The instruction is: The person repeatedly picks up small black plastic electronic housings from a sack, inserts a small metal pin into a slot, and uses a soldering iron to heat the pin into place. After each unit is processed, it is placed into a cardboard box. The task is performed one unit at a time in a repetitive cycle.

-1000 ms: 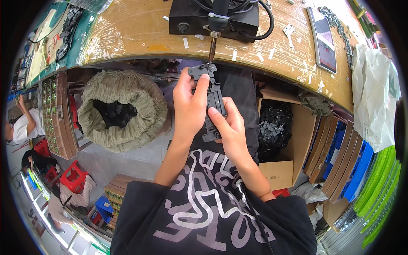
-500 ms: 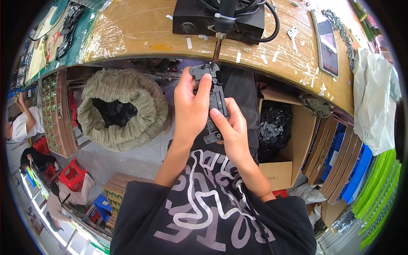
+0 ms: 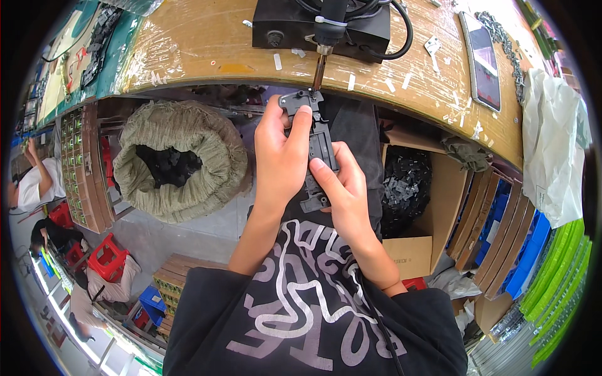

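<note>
A long black moulded plastic part point(image 3: 320, 141) is held between my two hands in front of the bench edge. My left hand point(image 3: 283, 147) grips its far end, the thumb lying on top. Farther down the part, my right hand point(image 3: 342, 182) is closed on its right side, thumb across the near half. From above, a thin metal rod tip of a dark-handled soldering-iron-like tool point(image 3: 320, 69) comes down to the part's far end and appears to touch it. The tool hangs in front of a black box point(image 3: 266, 31) with cables.
On the bench point(image 3: 200, 50) lie a phone point(image 3: 481, 62), a metal chain point(image 3: 501, 37) and white scraps. A fabric sack point(image 3: 182, 119) of black parts stands at left. To the right, a cardboard box point(image 3: 442, 200) holds small dark parts. Other people sit at far left.
Almost nothing differs. The far end of the plastic part and my left hand have shifted very slightly; both hands keep their grip, and the tool tip stays at the far end.
</note>
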### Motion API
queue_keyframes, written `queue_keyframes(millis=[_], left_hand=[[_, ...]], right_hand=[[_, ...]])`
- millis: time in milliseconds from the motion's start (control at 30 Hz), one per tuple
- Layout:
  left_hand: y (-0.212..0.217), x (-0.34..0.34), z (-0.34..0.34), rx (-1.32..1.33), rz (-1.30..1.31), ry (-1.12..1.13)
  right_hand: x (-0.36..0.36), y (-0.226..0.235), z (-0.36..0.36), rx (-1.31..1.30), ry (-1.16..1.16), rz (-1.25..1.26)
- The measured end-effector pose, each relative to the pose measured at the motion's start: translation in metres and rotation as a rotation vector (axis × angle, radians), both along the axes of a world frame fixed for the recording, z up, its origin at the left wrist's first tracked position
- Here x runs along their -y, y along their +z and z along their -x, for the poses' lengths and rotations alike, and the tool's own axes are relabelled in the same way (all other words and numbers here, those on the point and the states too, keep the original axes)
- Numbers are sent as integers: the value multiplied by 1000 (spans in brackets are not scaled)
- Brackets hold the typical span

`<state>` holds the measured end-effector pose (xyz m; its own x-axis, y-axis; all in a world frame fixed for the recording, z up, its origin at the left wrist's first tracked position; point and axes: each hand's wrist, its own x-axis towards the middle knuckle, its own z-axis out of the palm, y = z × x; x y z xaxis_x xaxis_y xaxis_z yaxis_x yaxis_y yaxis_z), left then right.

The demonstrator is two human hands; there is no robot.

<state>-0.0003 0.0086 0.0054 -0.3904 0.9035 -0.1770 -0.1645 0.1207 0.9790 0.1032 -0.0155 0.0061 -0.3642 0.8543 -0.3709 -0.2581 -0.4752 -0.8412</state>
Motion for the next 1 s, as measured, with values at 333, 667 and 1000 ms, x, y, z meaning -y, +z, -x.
queue_keyframes(millis=[333,667,1000], left_hand=[[1,-1,1,15,17,-7],[-2,-1,1,21,-3,-5],[-2,6,-3,46,-7,-13]], right_hand=[[-1,1,1,-12,-12,17],[-1,0,2,10,-15,-12],[6,-1,-3,-3,-13,-10]])
